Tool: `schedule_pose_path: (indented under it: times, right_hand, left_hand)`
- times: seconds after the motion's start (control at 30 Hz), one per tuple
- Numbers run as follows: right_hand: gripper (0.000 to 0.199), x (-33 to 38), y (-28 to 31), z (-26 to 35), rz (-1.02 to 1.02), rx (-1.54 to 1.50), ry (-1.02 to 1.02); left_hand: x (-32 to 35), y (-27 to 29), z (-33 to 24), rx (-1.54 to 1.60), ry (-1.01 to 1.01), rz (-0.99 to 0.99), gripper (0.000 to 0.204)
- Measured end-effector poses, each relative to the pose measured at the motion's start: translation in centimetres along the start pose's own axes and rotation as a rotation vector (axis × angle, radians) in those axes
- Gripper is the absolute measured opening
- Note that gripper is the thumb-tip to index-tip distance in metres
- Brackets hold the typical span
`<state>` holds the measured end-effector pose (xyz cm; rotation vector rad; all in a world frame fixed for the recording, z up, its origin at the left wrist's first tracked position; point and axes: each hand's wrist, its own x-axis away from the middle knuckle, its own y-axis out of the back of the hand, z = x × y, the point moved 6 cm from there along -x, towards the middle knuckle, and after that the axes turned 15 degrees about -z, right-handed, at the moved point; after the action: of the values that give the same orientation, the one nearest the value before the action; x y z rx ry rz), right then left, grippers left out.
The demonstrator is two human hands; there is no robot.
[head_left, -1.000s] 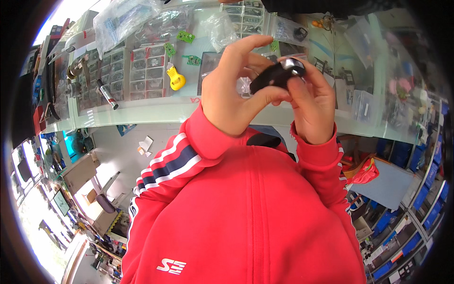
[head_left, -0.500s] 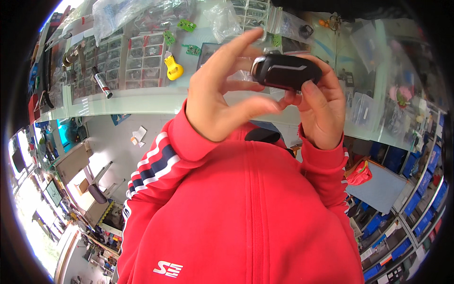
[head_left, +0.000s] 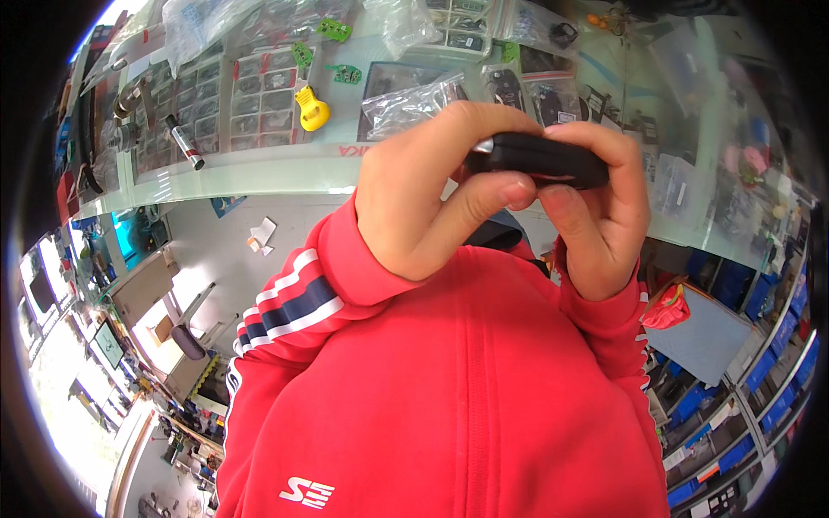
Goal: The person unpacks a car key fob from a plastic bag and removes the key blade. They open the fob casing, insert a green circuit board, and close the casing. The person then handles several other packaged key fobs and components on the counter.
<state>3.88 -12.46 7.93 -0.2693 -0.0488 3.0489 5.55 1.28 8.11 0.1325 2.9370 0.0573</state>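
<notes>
A black car key fob (head_left: 546, 161) with a silvery bit at its left end is held in both hands above the glass counter, its narrow edge turned toward me. My left hand (head_left: 432, 177) is closed round the left end, thumb below and fingers above. My right hand (head_left: 604, 198) grips the other end, its thumb tip close to my left thumb on the near side. Fingers cover much of the far side of the fob. Behind my hands lie a clear plastic bag (head_left: 410, 105) and bagged black key shells (head_left: 553, 97).
The glass counter (head_left: 294, 180) bears a yellow-handled tool (head_left: 311, 110), green circuit boards (head_left: 334, 30), and a silver-and-black marker (head_left: 185, 142). Compartment trays (head_left: 263, 99) holding dark parts stand to the left. Blue bins (head_left: 760, 371) fill shelves at the right.
My left hand, open beside the fob before, has closed on its left end. The fob has come lower and slightly right, turning from its broad face to its edge.
</notes>
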Motion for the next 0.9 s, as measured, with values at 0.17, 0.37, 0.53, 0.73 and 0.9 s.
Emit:
schedule_pose_path:
  times: [0.17, 0.37, 0.53, 0.73, 0.9]
  right_hand:
    - [0.033, 0.6, -0.1, 0.9, -0.045, 0.029, 0.066]
    - [0.031, 0.8, -0.4, 1.6, -0.097, 0.07, 0.205]
    - [0.032, 0.9, -0.5, 1.2, -0.105, -0.009, 0.074]
    - [0.041, 0.7, -0.6, -0.1, -0.17, -0.238, -0.125]
    - [0.043, 0.4, 0.1, -0.6, -0.2, -0.242, -0.206]
  left_hand:
    - [0.1, 0.0, -1.1, -0.044, -0.245, -0.07, 0.028]
    - [0.3, 0.3, -1.9, -0.069, -0.338, -0.116, 0.027]
    - [0.5, 0.4, -1.9, -0.086, -0.241, -0.076, 0.024]
    - [0.6, -0.3, 1.2, 0.476, 0.288, -0.063, 0.03]
    - [0.9, -0.9, 2.1, 0.42, 0.447, 0.079, 0.03]
